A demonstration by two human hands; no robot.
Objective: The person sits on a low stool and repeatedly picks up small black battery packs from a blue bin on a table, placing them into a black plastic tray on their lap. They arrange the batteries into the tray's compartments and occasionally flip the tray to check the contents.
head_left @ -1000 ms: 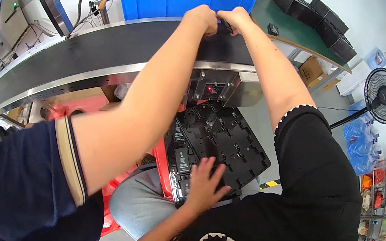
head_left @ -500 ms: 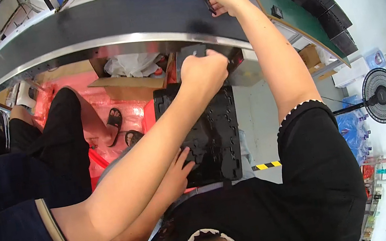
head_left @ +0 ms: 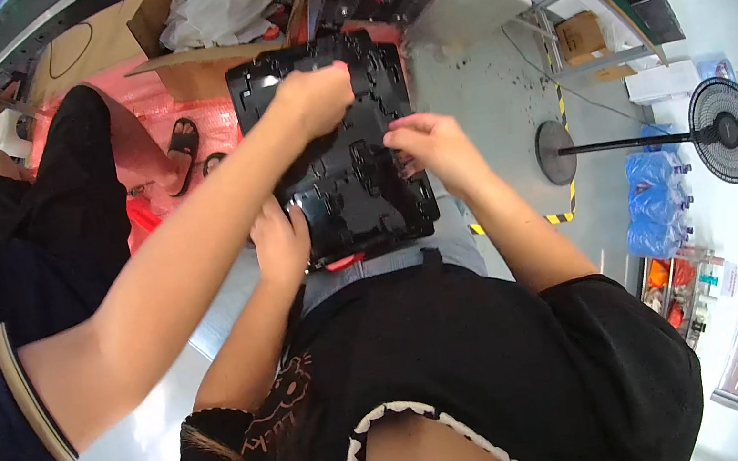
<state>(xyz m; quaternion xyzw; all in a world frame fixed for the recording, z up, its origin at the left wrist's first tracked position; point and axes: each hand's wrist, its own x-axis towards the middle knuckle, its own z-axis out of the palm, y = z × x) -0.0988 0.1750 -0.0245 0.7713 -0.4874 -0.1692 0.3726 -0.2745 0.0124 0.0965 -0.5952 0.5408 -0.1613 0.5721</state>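
Observation:
A black moulded tray (head_left: 350, 171) with raised shapes and slots rests across my lap. My left hand (head_left: 279, 243) lies at its left edge, fingers apart and touching the rim. My right hand (head_left: 431, 148) is over the tray's right edge, its fingers bent together in a pinch. Whatever those fingers hold is hidden. From the left a co-worker's forearm reaches across, and that person's closed hand (head_left: 318, 101) hovers over the upper part of the tray; what it holds cannot be made out.
A cardboard box (head_left: 213, 70) with white plastic bags stands beyond the tray. The conveyor's metal edge (head_left: 59, 43) curves along the top left. A seated person's legs are at the left. A standing fan (head_left: 726, 129) and blue water bottles (head_left: 653, 195) are at the right.
My right hand has come down from the conveyor belt, where it held a small black part, to the tray. The co-worker's hand has moved left over the tray. The view has tilted downward.

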